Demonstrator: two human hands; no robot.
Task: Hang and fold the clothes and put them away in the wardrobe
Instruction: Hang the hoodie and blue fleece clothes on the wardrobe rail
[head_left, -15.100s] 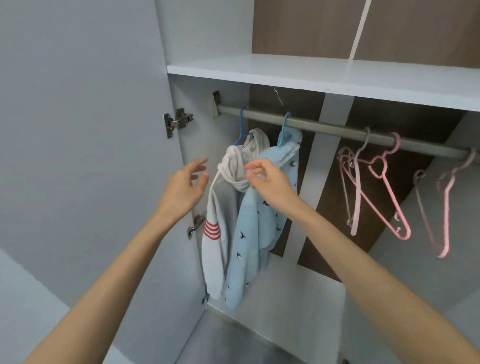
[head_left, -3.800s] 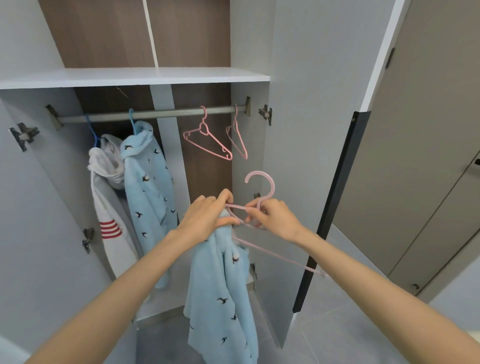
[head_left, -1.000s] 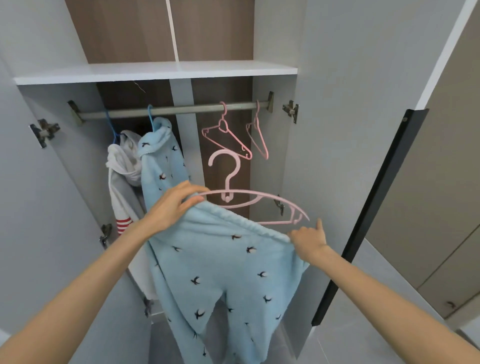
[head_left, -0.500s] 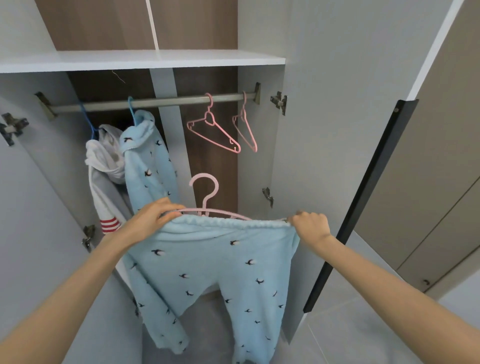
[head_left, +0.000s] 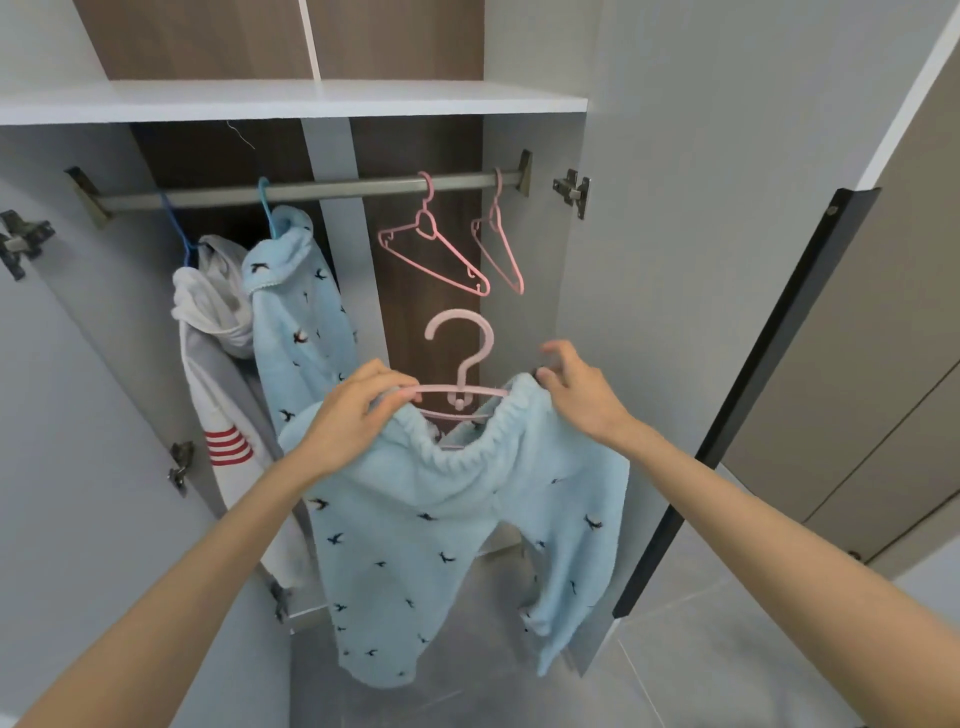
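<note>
open wardrobe (head_left: 311, 98): left hand (head_left: 353, 421) grips pink hanger (head_left: 464, 370) and blue trousers (head_left: 441, 519); right hand (head_left: 582, 395) pinches their waistband (head_left: 467, 453).

Fleecy cloth trousers (head_left: 457, 519) on a smooth plastic hanger (head_left: 460, 364) (matt metal rail (head_left: 337, 188), woodgrain back panel (head_left: 415, 145))

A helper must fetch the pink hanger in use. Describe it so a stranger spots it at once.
Find the rail under the white shelf; two empty hangers hang near its right end. Below them, off the rail, is a third pink hanger. It alone has blue trousers on it and the left hand gripping its arm.
</note>
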